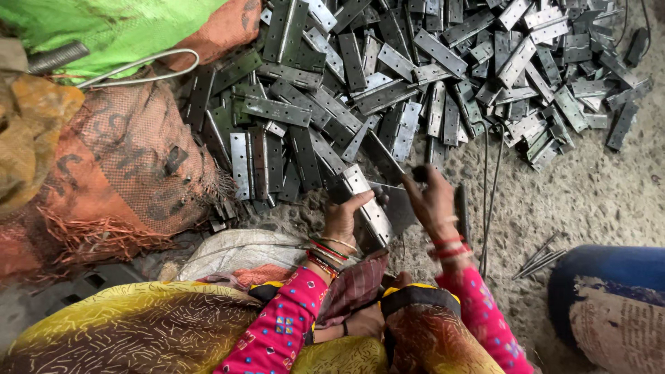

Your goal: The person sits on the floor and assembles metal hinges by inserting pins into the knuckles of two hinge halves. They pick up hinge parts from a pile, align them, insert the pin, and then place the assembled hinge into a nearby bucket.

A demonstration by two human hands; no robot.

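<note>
Hinge leaves meet between our hands, low over the gritty floor.
Our left hand grips one bright leaf; our right hand pinches a darker plate against it. We judge alignment comes next, needing steady edges. Beyond lies the hinge pile.

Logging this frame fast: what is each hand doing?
Left hand: closed on a metal hinge.
Right hand: touching a dark hinge leaf; grip cannot be told.
</note>
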